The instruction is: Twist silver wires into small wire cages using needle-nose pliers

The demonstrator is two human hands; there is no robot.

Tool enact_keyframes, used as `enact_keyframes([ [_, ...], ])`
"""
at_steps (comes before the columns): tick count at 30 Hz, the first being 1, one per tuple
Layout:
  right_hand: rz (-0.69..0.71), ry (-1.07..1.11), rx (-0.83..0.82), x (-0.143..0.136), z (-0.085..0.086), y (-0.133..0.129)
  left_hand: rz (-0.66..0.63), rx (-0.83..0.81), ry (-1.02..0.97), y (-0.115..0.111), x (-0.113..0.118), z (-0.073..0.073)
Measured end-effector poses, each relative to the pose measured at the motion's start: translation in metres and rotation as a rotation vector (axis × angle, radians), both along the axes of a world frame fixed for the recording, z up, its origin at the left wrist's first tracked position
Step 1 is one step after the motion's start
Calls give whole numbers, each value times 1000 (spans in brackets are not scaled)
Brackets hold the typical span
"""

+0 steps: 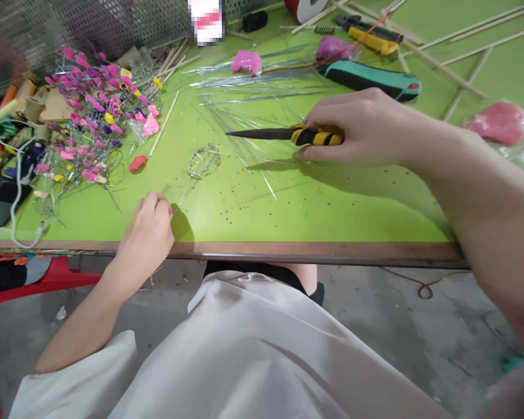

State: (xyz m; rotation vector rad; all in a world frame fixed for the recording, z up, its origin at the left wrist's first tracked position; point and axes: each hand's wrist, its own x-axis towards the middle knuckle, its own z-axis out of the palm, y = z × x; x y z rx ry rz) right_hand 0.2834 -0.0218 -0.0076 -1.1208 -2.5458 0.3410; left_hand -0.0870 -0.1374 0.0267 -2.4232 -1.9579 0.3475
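Observation:
My left hand point(151, 227) is closed near the table's front edge, its fingers pinching the thin stem of a wire piece. At the stem's far end is a small ring of twisted silvery wire point(203, 161), lying on or just above the green tabletop. My right hand point(353, 125) is wrapped round the yellow and black handles of a pair of scissors point(262, 134). Their dark pointed blades look closed and point left, above loose straight wires point(244, 119). The blade tips are apart from the wire ring.
At the left lies a heap of wire stems with pink, purple and yellow bits point(91, 116). A green-black cutter-like tool point(371, 80), a yellow-handled tool point(375, 41) and wooden sticks point(463, 93) lie beyond my right hand. Dark specks dot the green table point(288, 227).

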Motion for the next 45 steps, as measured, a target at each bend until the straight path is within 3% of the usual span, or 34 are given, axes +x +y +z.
enact_keyframes([
  [3,6,46,9,0,-3,1,-61,154,-128,-13,-13,-7],
  [6,-1,81,6,0,-4,0,-26,294,-124,-35,-26,-15],
  [13,-3,101,-32,2,-12,0,-79,357,-316,-73,-48,-24],
  [18,9,105,-48,0,-12,0,-72,222,-213,-59,-66,-26],
  [22,18,114,-52,-3,-8,-1,6,227,-351,-33,-84,-30],
  [26,12,114,-46,-2,-9,-2,-30,297,-378,-19,-86,-32],
  [31,32,116,-40,1,-12,0,-111,172,-280,-23,-77,-31],
  [38,42,103,-15,2,-14,0,-54,178,-230,-33,-82,-33],
  [45,52,106,-7,2,-17,2,-349,340,-326,-48,-105,-39],
])
